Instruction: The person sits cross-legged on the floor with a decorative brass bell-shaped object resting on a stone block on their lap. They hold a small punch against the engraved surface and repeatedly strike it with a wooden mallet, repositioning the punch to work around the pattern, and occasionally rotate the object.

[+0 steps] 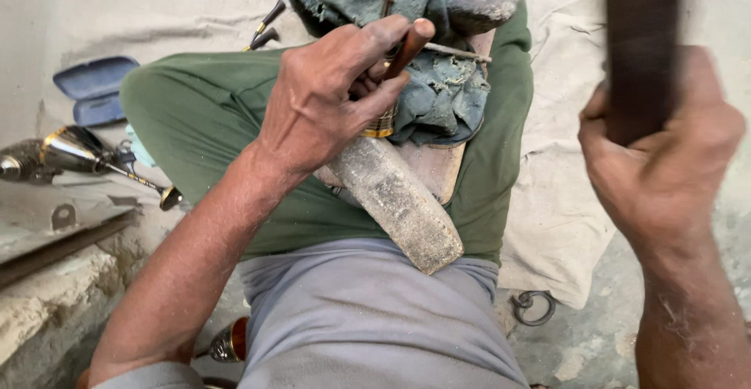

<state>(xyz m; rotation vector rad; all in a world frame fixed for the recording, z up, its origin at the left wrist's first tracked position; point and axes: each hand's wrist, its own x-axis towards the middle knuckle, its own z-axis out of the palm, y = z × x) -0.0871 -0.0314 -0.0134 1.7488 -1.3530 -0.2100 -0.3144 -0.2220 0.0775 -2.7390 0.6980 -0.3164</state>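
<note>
Head view: my left hand (328,95) pinches a slim brown punch (407,48) upright-tilted between thumb and fingers, its tip on a brass-banded piece (381,127) bedded in blue-green rag (442,95) over the wooden block (399,201) on my lap. My right hand (665,154), raised well to the right, is clenched around a dark blurred mallet handle (641,45). A blue spectacle case (94,88) lies shut on the floor; contents hidden.

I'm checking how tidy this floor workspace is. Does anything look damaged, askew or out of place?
The teal cloth padding the work under the left hand is frayed and torn. A metal ring lies loose on the floor. Nothing looks spilled.
</note>
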